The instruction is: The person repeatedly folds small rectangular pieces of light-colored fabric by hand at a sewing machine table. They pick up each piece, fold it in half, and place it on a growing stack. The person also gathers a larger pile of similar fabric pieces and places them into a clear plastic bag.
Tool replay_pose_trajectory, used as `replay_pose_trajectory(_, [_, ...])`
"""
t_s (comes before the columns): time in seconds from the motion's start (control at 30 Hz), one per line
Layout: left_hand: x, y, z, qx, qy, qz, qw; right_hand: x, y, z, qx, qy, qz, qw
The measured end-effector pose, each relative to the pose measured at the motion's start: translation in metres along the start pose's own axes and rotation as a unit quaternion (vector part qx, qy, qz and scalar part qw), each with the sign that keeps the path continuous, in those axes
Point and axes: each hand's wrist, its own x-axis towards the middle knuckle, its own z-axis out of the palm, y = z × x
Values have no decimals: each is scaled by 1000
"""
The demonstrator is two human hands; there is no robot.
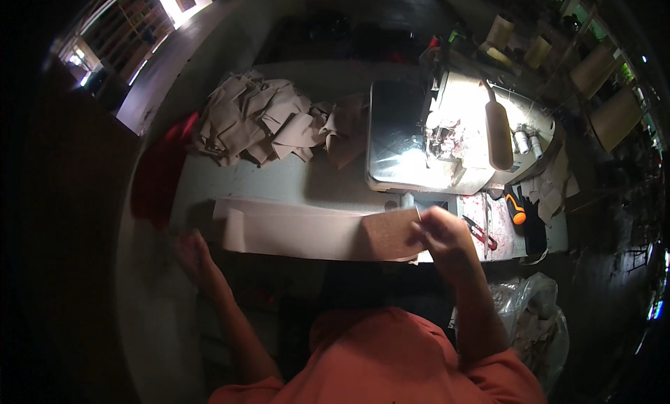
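A long beige strip of fabric (300, 235) stretches along the front edge of the worktable, its left end folded over. My right hand (447, 240) pinches the strip's right end, where the cloth looks browner. Off the left end, apart from the cloth, is my left hand (195, 259); it is dim and smeared, so its fingers are hard to read. Just beyond the strip stands a sewing machine (453, 174), its needle area brightly lit. A heap of cut beige fabric pieces (258, 121) lies at the back left of the table.
Right of my right hand lie small snips with red handles (481, 235) and an orange-and-black tool (516, 210). A clear plastic bag of scraps (534, 313) hangs or stands below the table's right side. Red cloth (162, 174) drapes at the left. Thread cones (537, 51) stand behind the machine.
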Motion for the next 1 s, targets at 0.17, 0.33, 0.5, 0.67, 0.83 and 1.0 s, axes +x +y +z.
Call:
replay_pose_trajectory(0.17, [-77,46,-4,-207,-473,-77,853,34,-81,46,92,-150,-116,978])
replay_pose_trajectory(0.33, [-65,77,61,-611,-206,-276,713,10,-97,20,191,-37,-166,967])
replay_pose_trajectory(0.5, [29,-12,28,-780,-150,-228,564,-5,-43,-7,257,14,-58,965])
replay_pose_trajectory(0.67, [25,23,37,-582,-49,-219,782,-13,0,-2,302,52,71,949])
replay_pose_trajectory(0.83, [-45,64,74,-330,-268,25,905,-10,-9,10,293,-1,69,954])
replay_pose_trajectory(1.0, [-126,99,99,10,-419,452,787,-17,-9,14,399,-44,18,916])
